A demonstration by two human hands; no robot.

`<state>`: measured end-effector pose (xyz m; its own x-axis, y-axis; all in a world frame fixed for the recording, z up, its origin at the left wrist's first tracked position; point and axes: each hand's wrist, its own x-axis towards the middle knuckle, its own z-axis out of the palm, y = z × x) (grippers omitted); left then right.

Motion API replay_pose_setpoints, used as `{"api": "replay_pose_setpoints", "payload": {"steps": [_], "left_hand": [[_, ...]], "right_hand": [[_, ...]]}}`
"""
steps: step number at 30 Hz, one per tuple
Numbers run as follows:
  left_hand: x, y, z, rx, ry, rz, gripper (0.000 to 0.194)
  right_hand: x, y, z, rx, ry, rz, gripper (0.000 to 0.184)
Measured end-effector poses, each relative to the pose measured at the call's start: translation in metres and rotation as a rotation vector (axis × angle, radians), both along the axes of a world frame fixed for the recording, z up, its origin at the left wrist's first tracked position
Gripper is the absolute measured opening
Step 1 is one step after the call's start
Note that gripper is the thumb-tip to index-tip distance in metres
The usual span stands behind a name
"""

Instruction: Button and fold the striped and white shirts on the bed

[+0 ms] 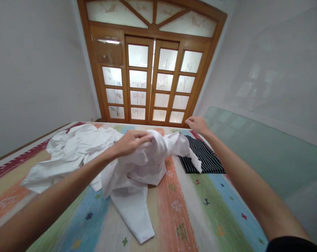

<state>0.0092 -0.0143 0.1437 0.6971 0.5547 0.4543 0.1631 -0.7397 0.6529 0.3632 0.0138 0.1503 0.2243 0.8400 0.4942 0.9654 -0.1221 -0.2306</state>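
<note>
Black sleeve cloth (pixel 292 244) sits nearest the camera, behind the right grip (pixel 197 125), whose bare forearm (pixel 249 185) runs forward from it. That grip is raised, its fingers bent in together; whether they are pressed fully closed cannot be told. The left grip (pixel 132 141) clasps a white garment (pixel 140 171) between thumb and fingers, near its upper edge. Most of the garment hangs below and to the right of this grip; one narrow end reaches down toward the camera and lies on the multicoloured striped cover (pixel 182 220). Another end stretches across toward the right grip and overlaps a black cloth with white stripes (pixel 204 157), which lies flat below that grip. Left of the left grip, more white clothing (pixel 74 148) spreads in a crumpled heap on the cover. Beyond both grips stand wooden doors (pixel 151 78) with frosted panes, and right of the right grip rises a pale green panel (pixel 255 143).
</note>
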Motion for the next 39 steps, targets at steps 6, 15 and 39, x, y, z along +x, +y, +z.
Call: {"api": "replay_pose_setpoints", "payload": {"steps": [6,15,39], "left_hand": [[0.028,-0.049,-0.059,-0.012,0.556,-0.609,0.041],[-0.017,0.045,-0.082,0.177,0.577,0.126,0.038],[-0.052,0.05,-0.143,-0.133,0.668,0.154,0.043]], "right_hand": [[-0.061,-0.019,-0.064,-0.447,-0.094,0.552,0.033],[-0.117,-0.05,-0.13,-0.502,0.007,0.68,0.045],[0.019,-0.051,-0.119,0.162,0.574,-0.087,0.021]]}}
